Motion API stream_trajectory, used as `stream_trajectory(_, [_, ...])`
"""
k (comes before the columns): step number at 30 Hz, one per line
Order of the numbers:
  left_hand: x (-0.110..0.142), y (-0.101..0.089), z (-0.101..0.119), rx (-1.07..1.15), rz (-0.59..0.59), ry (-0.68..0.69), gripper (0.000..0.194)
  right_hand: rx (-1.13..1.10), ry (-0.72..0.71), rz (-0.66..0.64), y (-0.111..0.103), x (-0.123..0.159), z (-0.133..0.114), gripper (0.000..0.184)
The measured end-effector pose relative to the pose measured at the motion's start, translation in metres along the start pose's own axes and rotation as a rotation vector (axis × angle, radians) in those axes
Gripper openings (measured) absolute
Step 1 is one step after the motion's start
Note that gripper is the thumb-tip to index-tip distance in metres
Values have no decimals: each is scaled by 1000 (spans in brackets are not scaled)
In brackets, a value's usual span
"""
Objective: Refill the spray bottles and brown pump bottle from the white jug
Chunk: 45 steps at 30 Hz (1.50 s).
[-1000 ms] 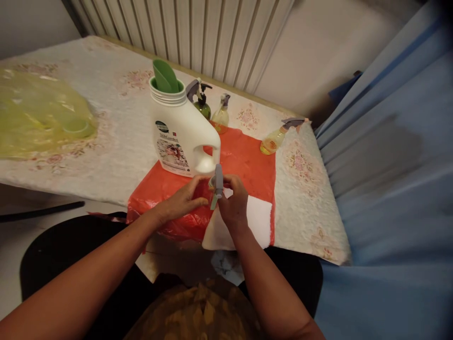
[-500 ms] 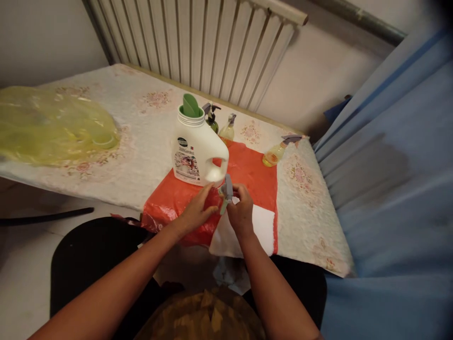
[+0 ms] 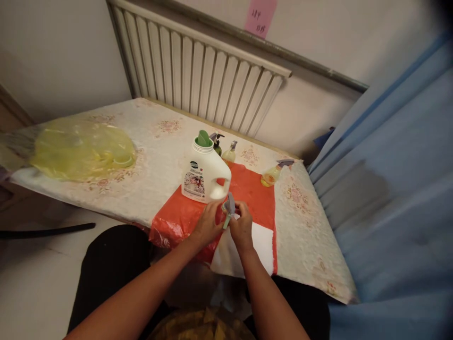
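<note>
Between my hands, above the front of the red plastic sheet [image 3: 253, 189], is a grey trigger spray head [image 3: 230, 205] with a pale green part at its lower end. My right hand [image 3: 242, 230] is closed on it from the right. My left hand [image 3: 208, 225] grips it from the left, fingertips against its side. Just behind my hands stands a large white jug [image 3: 212, 172] with a handle, a printed label and a green scoop-like piece [image 3: 203, 139] in its neck. A white cloth [image 3: 260, 238] lies beneath my right hand.
Behind the jug are a dark green pump bottle [image 3: 217, 146] and a clear spray bottle [image 3: 230, 152]. Another spray bottle [image 3: 272, 176] with yellow liquid leans to the right. A yellow plastic bag [image 3: 81, 151] lies left on the flowered tablecloth [image 3: 155, 151]. A blue curtain [image 3: 396, 179] hangs right.
My view has tilted up, showing more wall and a pink note. My left fingers have closed in on the spray head. My right hand keeps its hold.
</note>
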<state>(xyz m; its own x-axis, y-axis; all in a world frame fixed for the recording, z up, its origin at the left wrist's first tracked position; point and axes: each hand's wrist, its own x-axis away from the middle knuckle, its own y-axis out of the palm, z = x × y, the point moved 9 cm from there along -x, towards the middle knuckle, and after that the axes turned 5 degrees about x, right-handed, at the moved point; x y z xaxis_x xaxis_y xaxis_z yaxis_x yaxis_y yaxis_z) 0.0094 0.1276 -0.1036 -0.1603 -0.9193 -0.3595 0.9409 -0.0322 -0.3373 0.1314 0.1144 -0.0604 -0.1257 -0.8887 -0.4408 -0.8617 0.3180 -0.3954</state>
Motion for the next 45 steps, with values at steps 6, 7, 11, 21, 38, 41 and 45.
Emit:
stream_trajectory(6, [3, -2, 0, -6, -3, 15, 49, -1, 1, 19, 1, -1, -2, 18])
stream_trajectory(7, [3, -2, 0, -3, -2, 17, 49, -2, 0, 19, 1, 0, -3, 19])
stream_trajectory(11, [4, -4, 0, 7, 8, 12, 47, -3, -5, 17, 1, 1, -3, 20])
stream_trajectory(21, [4, -1, -12, 8, -8, -9, 58, -5, -20, -23, 4, -1, -5, 17])
stream_trajectory(38, [6, -1, -18, 4, -26, -37, 63, -2, -2, -86, 8, 1, 14, 39])
stream_trajectory(41, [6, -2, -16, 15, -23, -31, 65, -1, -3, -91, 7, 0, 12, 39])
stream_trajectory(45, [6, -3, -14, 28, -15, -28, 63, -3, 1, -108, 7, -2, 7, 33])
